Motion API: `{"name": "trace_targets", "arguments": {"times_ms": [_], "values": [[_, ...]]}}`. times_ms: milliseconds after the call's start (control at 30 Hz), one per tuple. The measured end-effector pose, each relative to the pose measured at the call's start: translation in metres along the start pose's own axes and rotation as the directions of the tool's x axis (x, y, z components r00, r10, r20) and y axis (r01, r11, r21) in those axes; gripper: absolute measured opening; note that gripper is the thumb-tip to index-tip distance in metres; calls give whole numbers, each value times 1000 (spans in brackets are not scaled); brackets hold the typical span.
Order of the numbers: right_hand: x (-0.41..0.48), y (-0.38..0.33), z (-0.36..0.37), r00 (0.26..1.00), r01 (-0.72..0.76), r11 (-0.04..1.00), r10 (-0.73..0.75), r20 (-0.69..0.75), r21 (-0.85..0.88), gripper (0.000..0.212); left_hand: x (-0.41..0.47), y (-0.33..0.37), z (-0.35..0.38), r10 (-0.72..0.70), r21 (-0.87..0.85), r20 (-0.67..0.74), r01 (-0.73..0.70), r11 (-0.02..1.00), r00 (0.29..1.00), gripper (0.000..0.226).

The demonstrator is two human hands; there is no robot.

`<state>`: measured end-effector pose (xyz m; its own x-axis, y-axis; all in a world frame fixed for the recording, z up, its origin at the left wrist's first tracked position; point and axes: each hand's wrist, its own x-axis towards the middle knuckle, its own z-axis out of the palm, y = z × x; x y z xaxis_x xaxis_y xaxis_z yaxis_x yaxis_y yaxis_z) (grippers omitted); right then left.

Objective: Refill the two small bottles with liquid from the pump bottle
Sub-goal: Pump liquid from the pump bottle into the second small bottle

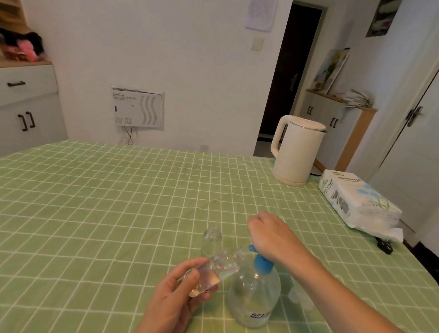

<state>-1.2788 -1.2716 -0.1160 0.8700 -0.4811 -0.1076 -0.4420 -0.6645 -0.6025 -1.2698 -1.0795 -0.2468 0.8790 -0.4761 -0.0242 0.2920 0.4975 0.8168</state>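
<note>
A clear pump bottle point(254, 297) with a blue pump head stands near the table's front edge. My right hand point(270, 236) rests on top of the pump head with its fingers curled downward. My left hand point(176, 297) grips a small clear bottle point(218, 267), tilted with its open neck right at the blue nozzle. That bottle holds some clear liquid. A second small clear bottle point(211, 240) stands upright just behind it. Two small clear caps point(301, 299) lie to the right of the pump bottle, partly hidden by my right forearm.
The table carries a green checked cloth point(91, 209). A cream electric kettle point(296, 150) stands at the back right. A pack of tissue paper point(357, 201) lies at the right edge, with a black plug point(385, 246) beside it. White cabinets and doors line the walls.
</note>
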Motion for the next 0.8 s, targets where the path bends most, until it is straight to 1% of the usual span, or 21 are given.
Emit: {"name": "trace_targets", "arguments": {"times_ms": [133,267,500,567,600,633,667,700,733,767,800], "values": [[2,4,3,1000,-3,999,4,-7,32,23,1,-1,0,10,17,14,-10,1000,1000,26],[-2,3,8,1000,3,999,-3,-2,-36,26,3,-3,-1,15,21,20,-15,1000,1000,26],[-1,2,4,1000,-4,1000,4,0,-23,26,2,-4,-2,-2,48,17,1,999,1000,26],[0,1,2,1000,13,999,-13,-12,-38,27,0,-2,-2,-1,29,37,0,1000,999,22],[0,0,1,1000,15,999,-16,-15,-44,27,0,0,0,-8,28,51,7,1000,999,28],[1,1,1,1000,16,999,-17,-15,-37,27,0,-1,-1,-14,39,57,12,999,998,44],[1,2,2,1000,19,1000,-19,-15,-22,26,0,-2,-3,-14,49,57,12,999,998,52],[2,4,3,1000,22,1000,-22,-20,-9,25,1,-2,-2,-8,41,47,6,999,999,45],[2,5,4,999,25,1000,-25,-28,-3,25,2,-2,-3,3,25,38,-4,1000,999,30],[2,6,5,999,24,1000,-24,-35,-1,25,2,-3,-3,7,16,29,-7,1000,1000,23],[2,6,6,999,21,1000,-22,-36,-5,26,3,-5,-4,2,15,23,-2,1000,1000,24]]}}
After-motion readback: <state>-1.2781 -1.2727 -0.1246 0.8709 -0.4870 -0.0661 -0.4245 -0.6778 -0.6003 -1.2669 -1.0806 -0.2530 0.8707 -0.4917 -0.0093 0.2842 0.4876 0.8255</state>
